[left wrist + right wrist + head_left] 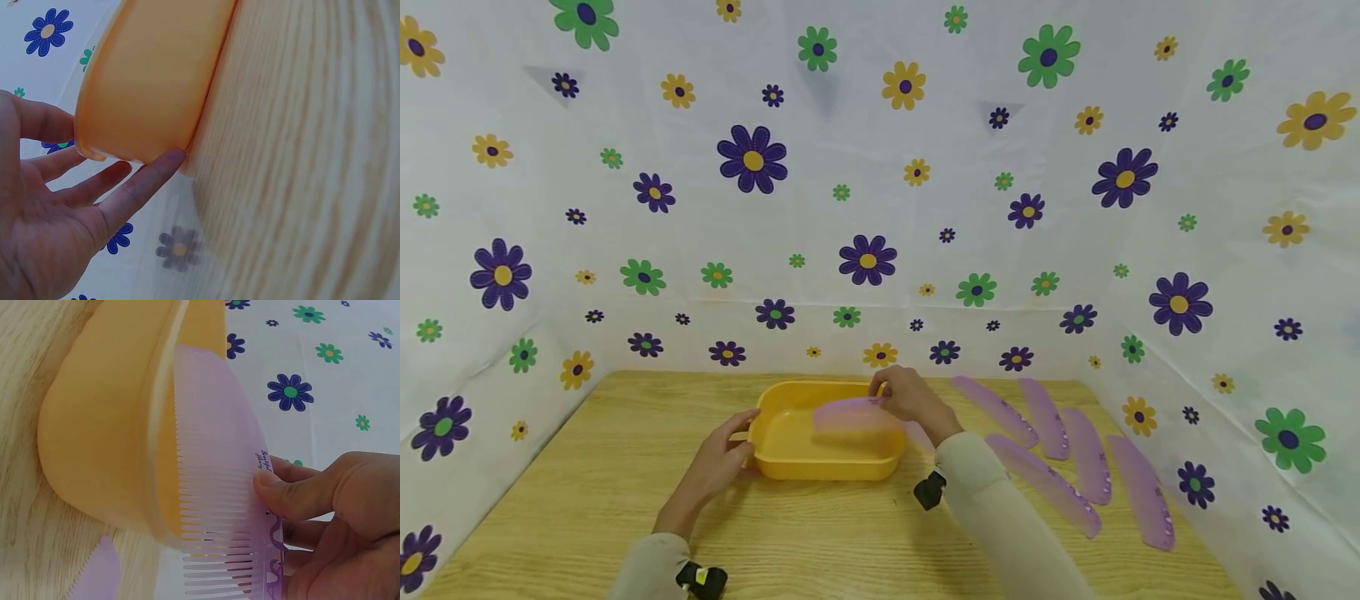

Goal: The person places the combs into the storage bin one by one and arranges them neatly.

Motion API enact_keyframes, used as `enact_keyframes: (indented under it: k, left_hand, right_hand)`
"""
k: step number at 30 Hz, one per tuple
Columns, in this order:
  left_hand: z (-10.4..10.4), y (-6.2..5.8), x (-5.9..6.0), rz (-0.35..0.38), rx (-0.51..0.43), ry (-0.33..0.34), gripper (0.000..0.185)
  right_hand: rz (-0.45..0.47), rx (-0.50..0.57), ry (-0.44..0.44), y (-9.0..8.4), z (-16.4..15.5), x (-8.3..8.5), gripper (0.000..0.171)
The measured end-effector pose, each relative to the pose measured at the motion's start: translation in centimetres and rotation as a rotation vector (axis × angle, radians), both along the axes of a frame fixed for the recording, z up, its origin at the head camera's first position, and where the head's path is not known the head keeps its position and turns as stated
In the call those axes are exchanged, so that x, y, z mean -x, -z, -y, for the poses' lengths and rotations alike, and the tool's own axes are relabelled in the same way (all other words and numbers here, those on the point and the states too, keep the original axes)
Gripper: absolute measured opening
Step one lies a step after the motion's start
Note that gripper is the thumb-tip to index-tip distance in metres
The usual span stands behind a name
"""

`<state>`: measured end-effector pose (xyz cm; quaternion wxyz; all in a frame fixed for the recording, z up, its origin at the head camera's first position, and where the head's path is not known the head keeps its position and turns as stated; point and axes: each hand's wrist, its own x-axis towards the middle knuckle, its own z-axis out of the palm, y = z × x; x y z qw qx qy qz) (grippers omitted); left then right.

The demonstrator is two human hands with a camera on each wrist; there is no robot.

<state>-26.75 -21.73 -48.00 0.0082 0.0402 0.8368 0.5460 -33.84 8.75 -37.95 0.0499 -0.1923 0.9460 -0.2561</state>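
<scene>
My right hand (913, 396) pinches a translucent purple comb (219, 425) along its printed spine, thumb on one face and fingers behind. The comb's teeth point down into a yellow plastic basin (827, 469), and its rounded end overlaps the opening in the right wrist view. At the basin's left end, my left hand (718, 454) holds the rim and small handle. In the left wrist view one finger (150, 181) stretches down to the base. Beside the basin's right end lies another purple comb (100, 575), partly covered by my right arm in the head view.
Several more purple combs (1048, 479) lie spread over the right side of the wooden table (820, 542). A white cloth with flower prints (865, 208) rises at the back and both sides. Black wrist straps (702, 579) sit over the sleeves.
</scene>
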Motion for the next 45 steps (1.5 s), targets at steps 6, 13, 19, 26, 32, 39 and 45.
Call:
enact_keyframes:
  k: [6,13,19,26,32,39,45]
  left_hand:
    - [0.1,0.1,0.0,-0.004,-0.014,0.0,0.062]
    - [0.0,0.3,0.2,-0.006,-0.001,-0.001,0.063]
    - [-0.1,0.1,0.2,-0.009,0.006,0.002,0.062]
    - [-0.2,0.1,0.1,0.005,-0.004,-0.009,0.062]
    - [-0.1,0.1,0.2,-0.001,-0.002,-0.007,0.061]
    - [-0.1,-0.1,0.0,-0.002,0.0,0.007,0.062]
    - [0.0,0.1,0.0,0.0,-0.002,0.003,0.062]
  right_hand:
    - [0.038,-0.013,-0.033,-0.3,0.5,0.6,0.017]
    - [0.125,-0.023,-0.038,-0.1,1.1,1.5,0.021]
    - [0.156,-0.039,-0.053,-0.2,1.7,1.7,0.022]
    - [0.203,-0.035,-0.035,0.3,2.6,1.7,0.022]
    - [0.207,-0.024,-0.058,0.4,3.6,1.6,0.022]
    - [0.242,-0.019,-0.053,0.8,4.3,1.5,0.018]
    - [0.267,-0.009,-0.049,1.5,4.6,1.4,0.018]
